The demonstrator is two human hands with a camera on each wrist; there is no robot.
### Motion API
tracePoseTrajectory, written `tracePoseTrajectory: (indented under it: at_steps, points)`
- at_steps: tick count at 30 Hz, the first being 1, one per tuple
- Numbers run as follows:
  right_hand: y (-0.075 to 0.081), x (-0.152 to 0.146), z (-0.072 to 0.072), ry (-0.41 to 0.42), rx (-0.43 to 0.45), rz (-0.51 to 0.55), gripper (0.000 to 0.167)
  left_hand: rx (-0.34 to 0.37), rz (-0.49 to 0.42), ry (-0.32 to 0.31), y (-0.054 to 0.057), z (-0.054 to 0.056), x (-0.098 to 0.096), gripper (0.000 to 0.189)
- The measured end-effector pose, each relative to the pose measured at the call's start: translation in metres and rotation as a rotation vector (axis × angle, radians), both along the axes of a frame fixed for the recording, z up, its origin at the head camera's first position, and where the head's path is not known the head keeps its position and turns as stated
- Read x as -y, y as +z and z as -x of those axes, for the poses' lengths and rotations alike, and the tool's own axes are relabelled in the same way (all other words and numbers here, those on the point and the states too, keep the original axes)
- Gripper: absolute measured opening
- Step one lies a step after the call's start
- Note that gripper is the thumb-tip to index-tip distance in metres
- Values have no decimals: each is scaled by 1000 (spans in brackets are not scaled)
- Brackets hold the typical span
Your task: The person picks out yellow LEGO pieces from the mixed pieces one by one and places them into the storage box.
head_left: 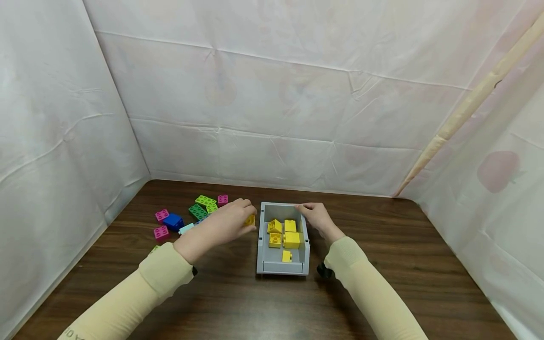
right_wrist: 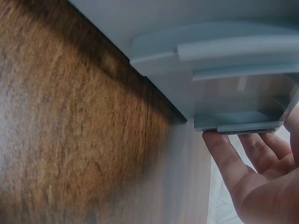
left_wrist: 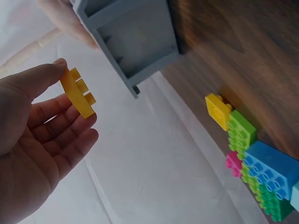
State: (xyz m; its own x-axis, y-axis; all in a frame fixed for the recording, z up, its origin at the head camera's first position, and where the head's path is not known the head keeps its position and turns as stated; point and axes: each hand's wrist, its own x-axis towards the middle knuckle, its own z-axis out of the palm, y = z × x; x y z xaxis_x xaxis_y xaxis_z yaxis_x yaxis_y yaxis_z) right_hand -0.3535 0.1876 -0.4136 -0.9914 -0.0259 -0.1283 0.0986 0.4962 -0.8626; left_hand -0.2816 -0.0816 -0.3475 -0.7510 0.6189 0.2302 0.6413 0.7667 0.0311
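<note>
In my left hand (head_left: 229, 222) a small yellow toy brick (left_wrist: 77, 93) is pinched between thumb and fingers, with its studs facing away from the palm. That hand is just left of a grey open-topped bin (head_left: 282, 267). Several yellow bricks (head_left: 291, 240) lie inside the bin, one of them upside down. My right hand (head_left: 318, 221) grips the bin at its far right corner. The right wrist view shows its fingertips (right_wrist: 215, 137) against the bin's edge.
Loose bricks lie left of the bin: pink (head_left: 161, 233), dark blue (head_left: 173, 221), green (head_left: 197, 211) and lime (head_left: 205, 200). Another yellow brick (left_wrist: 218, 111) is among them, hidden in the head view. Pale fabric walls (head_left: 272, 94) stand behind the wooden table (head_left: 382, 236).
</note>
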Motion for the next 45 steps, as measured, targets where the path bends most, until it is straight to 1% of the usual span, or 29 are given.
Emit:
tracePoseTrajectory:
  at_steps: [7,14,19,25,31,38,42,45]
  points:
    - [1,1,-2,-8,3,4,39,-3,-3,-34,4,-2,-11,34]
    - [2,2,-2,-8,3,15,38,-31,16,-59,9,-6,-23,32]
    - [1,1,-1,-7,0,10,38,-13,13,-86,11,-8,-32,34]
    - [1,1,0,-11,0,10,38,4,45,-128,11,-8,-45,36]
    - [1,1,-1,-8,-6,19,38,6,86,-164,7,-8,-58,35]
    - [1,0,-2,1,-19,20,37,9,125,-207,-3,-6,-70,29]
    - [1,0,-3,4,-24,17,37,30,141,-227,-9,-4,-74,30]
    - [2,0,-3,3,-28,15,37,55,156,-229,-12,-3,-75,30]
